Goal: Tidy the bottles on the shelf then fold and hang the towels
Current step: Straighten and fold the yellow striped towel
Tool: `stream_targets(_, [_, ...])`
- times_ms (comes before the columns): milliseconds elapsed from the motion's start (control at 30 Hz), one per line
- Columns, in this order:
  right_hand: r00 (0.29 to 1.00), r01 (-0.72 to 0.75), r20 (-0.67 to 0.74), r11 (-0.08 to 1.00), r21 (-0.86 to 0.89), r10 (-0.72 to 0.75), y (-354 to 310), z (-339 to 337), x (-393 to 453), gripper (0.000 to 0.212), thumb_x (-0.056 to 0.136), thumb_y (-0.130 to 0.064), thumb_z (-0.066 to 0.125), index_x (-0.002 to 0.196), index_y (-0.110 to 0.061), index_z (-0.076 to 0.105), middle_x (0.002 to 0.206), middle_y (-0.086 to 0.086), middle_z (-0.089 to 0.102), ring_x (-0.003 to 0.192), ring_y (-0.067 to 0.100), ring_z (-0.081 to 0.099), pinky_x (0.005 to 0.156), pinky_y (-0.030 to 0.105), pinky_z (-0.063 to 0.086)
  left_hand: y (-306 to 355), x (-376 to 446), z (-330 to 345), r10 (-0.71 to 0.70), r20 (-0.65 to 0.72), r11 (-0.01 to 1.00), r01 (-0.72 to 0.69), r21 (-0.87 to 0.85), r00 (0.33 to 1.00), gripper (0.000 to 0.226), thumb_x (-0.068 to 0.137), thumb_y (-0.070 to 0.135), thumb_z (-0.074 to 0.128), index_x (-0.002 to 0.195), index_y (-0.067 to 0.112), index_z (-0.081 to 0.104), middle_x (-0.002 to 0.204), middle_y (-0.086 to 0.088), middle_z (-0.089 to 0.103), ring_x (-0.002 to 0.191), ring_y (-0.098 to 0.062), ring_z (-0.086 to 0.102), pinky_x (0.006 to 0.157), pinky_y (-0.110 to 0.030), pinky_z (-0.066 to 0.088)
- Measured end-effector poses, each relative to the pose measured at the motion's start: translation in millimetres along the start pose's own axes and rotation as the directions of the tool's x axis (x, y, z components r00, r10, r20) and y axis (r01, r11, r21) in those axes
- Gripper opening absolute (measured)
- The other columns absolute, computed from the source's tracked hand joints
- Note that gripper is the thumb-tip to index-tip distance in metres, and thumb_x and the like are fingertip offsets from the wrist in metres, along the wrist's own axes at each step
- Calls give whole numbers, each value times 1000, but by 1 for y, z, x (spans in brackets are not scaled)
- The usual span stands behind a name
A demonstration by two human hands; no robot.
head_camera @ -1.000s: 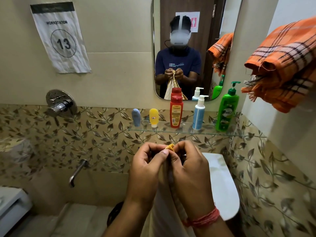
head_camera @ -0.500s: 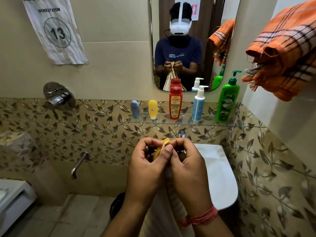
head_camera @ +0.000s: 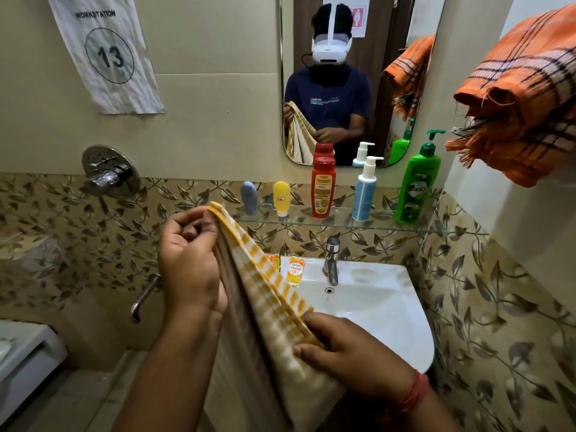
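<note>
Above the sink (head_camera: 389,310) we see the yellow-striped towel (head_camera: 265,307) stretched at a slant, its top corner pinched in the curled fingers of the left hand (head_camera: 187,260) and its lower edge gripped by the right hand (head_camera: 349,350). Beyond the sink, five bottles stand upright on the glass shelf (head_camera: 343,222), with the green pump bottle (head_camera: 417,185) at its right end. An orange checked towel (head_camera: 523,98) hangs bunched above and right of the sink.

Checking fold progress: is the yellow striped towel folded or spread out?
Folded lengthwise: the yellow striped towel hangs as a narrow layered strip, left hand pinching its top, right hand gripping lower.
</note>
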State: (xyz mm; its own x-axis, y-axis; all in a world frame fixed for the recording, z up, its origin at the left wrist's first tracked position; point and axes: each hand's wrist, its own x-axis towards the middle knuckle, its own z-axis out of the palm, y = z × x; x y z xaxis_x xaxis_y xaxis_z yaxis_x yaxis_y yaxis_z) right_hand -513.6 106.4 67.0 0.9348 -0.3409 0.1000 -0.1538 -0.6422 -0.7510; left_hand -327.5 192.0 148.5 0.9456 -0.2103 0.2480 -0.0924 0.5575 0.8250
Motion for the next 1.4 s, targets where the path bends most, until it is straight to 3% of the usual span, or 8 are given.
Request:
stream_targets(133, [986, -79, 141, 992, -95, 92, 15, -14, -11, 11, 92, -33, 59, 95, -22, 61, 87, -6, 65, 78, 2, 57, 74, 27, 46, -1, 30, -10, 13, -110, 998, -19, -52, 994, 28, 94, -7, 57, 89, 20, 61, 87, 2, 64, 79, -5, 64, 86, -24, 56])
stream_targets(433, [974, -40, -197, 763, -645, -116, 7, -72, -33, 27, 83, -60, 42, 80, -36, 51, 75, -17, 50, 75, 7, 50, 62, 27, 43, -28, 52, -34, -2, -222, 1000, 1, -6, 975, 31, 93, -4, 60, 86, 26, 62, 87, 4, 65, 76, 0, 65, 73, -15, 52])
stream_targets(667, [913, -81, -334, 700, -709, -233, -5, -105, -47, 28, 85, -57, 46, 76, -33, 59, 83, -16, 51, 84, 8, 38, 70, 15, 30, -38, 54, -35, -27, -155, 999, 32, 29, 987, 36, 93, -8, 53, 89, 26, 61, 91, 3, 65, 81, -5, 64, 67, -16, 54])
stream_targets(767, [870, -163, -463, 785, -598, -172, -11, -116, -45, 27, 92, -47, 55, 78, -25, 61, 99, -8, 47, 90, 9, 43, 74, 15, 36, -39, 58, -32, -48, -126, 998, 51, 22, 991, 33, 95, -6, 54, 90, 26, 61, 91, 4, 65, 78, -3, 64, 64, -16, 54])
stream_targets(1000, [906, -233, -420, 892, -389, 54, -9, -139, -50, 41, 78, -70, 50, 72, -31, 62, 71, -8, 62, 63, 12, 56, 49, 23, 39, -48, 59, -24, -21, -114, 996, 31, 85, 993, 30, 95, -1, 58, 88, 28, 60, 87, 5, 64, 73, 0, 62, 58, -12, 51])
stream_targets(1133, [852, 10, -523, 998, 56, 21, -10, -134, -45, 7, 80, -29, 74, 77, -29, 68, 74, 0, 68, 65, 7, 63, 55, 14, 48, -49, 70, -22, 35, -41, 988, -28, 155, 999, 27, 98, 8, 58, 90, 33, 60, 92, 4, 65, 82, -6, 64, 61, -13, 51])
stream_targets(1267, [761, 216, -641, 894, 393, 98, 1, -134, -35, 45, 64, -52, 84, 89, -19, 67, 85, 3, 65, 79, 14, 61, 65, 19, 55, -49, 77, -18, 68, 90, 979, -84, 187, 994, 30, 100, 8, 55, 95, 37, 64, 93, -2, 64, 80, -9, 61, 64, -20, 51])
stream_targets(1400, [701, 323, -688, 776, 542, 189, 1, -138, -26, 21, 70, -29, 69, 91, -25, 70, 92, 0, 67, 84, 18, 61, 69, 22, 57, -49, 80, -17, 79, 186, 978, -113, 175, 979, 37, 100, 6, 54, 103, 41, 66, 95, -10, 60, 80, -11, 58, 65, -24, 51])
